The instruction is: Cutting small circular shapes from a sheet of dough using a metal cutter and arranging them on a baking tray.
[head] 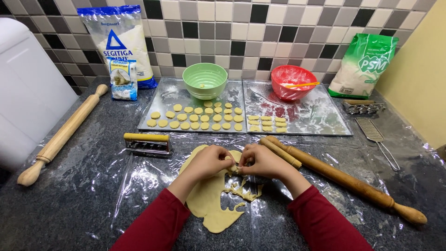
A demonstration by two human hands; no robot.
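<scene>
Left hand (208, 160) and right hand (262, 161) meet over rolled dough sheet (211, 204), fingertips pinching small dough piece (231, 160). Best handled lightly, supported underneath, shape kept round like dough rounds (195, 118) on left tray (162, 100).

The person wears a long-sleeved top in plain dark red. The left sleeve (153, 223) and the right sleeve (325, 221) are of the same smooth, matte cloth, with no pattern, print, buttons or visible seams. Each sleeve fits closely around the forearm and ends in a plain edge at the wrist, without a separate cuff that can be made out. A few soft folds show along the cloth near the lower edge of the view. The left hand (206, 160) and the right hand (265, 162) are bare: no gloves, and no rings, watch or bracelets can be seen on them.
</scene>
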